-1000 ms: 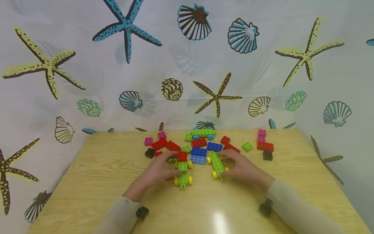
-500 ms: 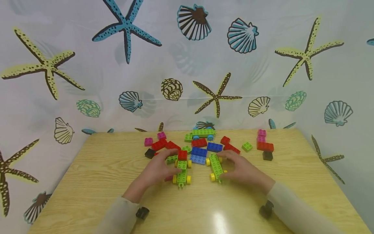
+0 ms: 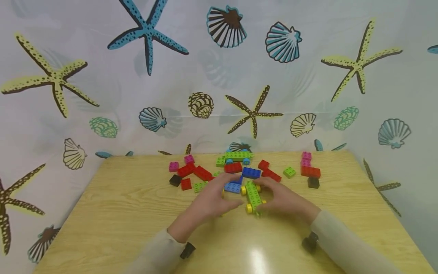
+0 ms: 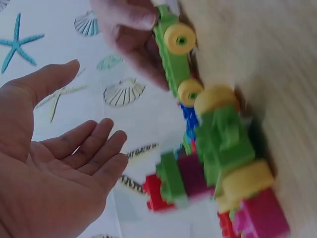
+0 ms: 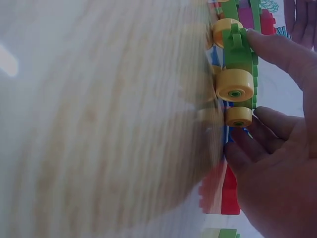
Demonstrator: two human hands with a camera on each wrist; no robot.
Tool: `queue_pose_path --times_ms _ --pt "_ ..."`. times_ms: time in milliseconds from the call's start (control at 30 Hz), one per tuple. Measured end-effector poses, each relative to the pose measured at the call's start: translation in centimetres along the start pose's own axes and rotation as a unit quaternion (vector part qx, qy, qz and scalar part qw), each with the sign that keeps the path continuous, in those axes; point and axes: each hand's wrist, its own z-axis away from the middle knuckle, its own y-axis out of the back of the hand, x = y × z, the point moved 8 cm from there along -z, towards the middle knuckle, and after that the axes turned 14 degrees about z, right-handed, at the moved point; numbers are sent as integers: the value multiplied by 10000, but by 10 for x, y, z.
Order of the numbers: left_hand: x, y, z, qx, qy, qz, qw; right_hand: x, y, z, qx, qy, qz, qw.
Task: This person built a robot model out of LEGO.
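Observation:
My left hand [image 3: 211, 201] is raised with its fingers spread and holds nothing. Beneath it, mostly hidden in the head view, stands a green toy car [image 4: 225, 141] with yellow wheels; stacked bricks [image 4: 171, 179] in purple, green and red show on it in the left wrist view. My right hand [image 3: 283, 197] spans a second green toy car base [image 3: 253, 193] with yellow wheels, thumb at its near end and fingers by its far end. That base carries no bricks and stands on the table.
Behind the hands lie loose bricks: blue bricks [image 3: 251, 172], red bricks [image 3: 203, 173], pink bricks [image 3: 173, 166] and a black brick [image 3: 175, 180]. A green car base with blue wheels [image 3: 238, 155] stands at the back. Pink, red and black bricks [image 3: 310, 172] lie at right.
My left hand has left the side of the first car and moved right over it, covering it. That car shifted slightly toward me earlier. The right hand and its car base have barely moved.

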Motion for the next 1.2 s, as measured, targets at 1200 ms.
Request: queue_pose_path --times_ms 1200 --pt "-26 -54 -24 -1191 685 -928 9862 -9 -8 21 365 -383 -611 9967"
